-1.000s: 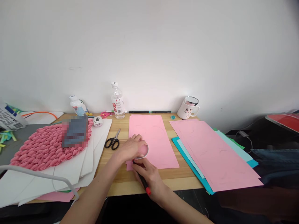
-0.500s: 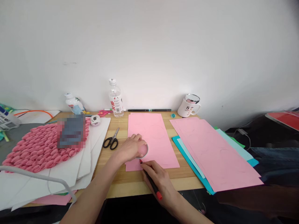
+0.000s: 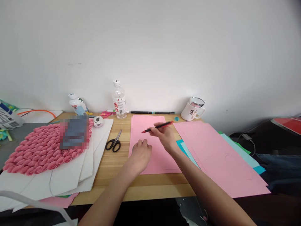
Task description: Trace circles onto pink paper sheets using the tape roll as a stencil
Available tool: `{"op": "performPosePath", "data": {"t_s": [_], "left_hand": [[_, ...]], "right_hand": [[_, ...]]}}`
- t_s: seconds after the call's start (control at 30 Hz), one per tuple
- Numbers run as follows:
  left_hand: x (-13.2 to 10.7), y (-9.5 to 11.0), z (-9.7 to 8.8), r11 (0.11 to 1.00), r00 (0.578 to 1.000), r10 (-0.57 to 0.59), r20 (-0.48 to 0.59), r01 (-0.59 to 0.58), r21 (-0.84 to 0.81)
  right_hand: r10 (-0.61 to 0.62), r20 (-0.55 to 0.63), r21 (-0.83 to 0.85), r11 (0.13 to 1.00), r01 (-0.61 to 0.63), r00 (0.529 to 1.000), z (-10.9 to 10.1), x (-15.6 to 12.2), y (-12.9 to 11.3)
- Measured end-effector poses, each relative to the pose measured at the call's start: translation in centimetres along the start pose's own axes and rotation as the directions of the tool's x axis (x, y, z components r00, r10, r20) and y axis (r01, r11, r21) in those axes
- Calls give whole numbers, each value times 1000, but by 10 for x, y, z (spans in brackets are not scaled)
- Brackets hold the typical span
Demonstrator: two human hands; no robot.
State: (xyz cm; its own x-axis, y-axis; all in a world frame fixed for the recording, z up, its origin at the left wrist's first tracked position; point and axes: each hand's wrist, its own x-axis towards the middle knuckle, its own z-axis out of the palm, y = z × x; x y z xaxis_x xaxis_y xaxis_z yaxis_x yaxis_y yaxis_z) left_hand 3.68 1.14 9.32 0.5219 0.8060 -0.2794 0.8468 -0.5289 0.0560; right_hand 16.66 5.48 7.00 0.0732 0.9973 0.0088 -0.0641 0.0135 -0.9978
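Observation:
On the pink paper point(image 3: 162, 157) in the middle of the desk, my left hand point(image 3: 141, 153) presses down with bent fingers over a small round thing. Only a thin grey edge of that round thing point(image 3: 134, 147) peeks out at the left of the fingers; the rest is hidden. My right hand point(image 3: 164, 135) grips a black pen with red ends point(image 3: 157, 126), raised above the paper. The pen slants, its red tip to the left of the hand. Faint curved lines show on the pink sheets.
Left of the paper lie black-handled scissors point(image 3: 114, 142). A water bottle point(image 3: 119, 102), pens point(image 3: 150, 112) and a white mug point(image 3: 193, 109) line the wall. More pink sheets point(image 3: 223, 160) lie at right over blue ones. Rolled pink paper pieces point(image 3: 39, 150) cover white board at left.
My right hand has lifted the pen up and away from the round thing's near edge. My left hand now covers most of the round thing, which showed more before.

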Motion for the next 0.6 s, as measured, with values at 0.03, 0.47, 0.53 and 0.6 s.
{"op": "performPosePath", "data": {"t_s": [0.03, 0.47, 0.53, 0.6], "left_hand": [[0, 3, 0, 1000, 1000, -15, 9, 15, 28], [21, 3, 36, 990, 994, -94, -58, 99, 99], [24, 3, 38, 989, 989, -136, -58, 138, 47], [28, 4, 38, 986, 984, -167, -55, 167, -7]], "right_hand": [[29, 77, -15, 999, -28, 997, 8, 8, -1], [278, 870, -451, 783, 428, 407, 73, 32, -15], [313, 882, -458, 746, 484, 353, 78, 33, -14], [314, 891, -450, 709, 543, 329, 81, 32, -15]]}}
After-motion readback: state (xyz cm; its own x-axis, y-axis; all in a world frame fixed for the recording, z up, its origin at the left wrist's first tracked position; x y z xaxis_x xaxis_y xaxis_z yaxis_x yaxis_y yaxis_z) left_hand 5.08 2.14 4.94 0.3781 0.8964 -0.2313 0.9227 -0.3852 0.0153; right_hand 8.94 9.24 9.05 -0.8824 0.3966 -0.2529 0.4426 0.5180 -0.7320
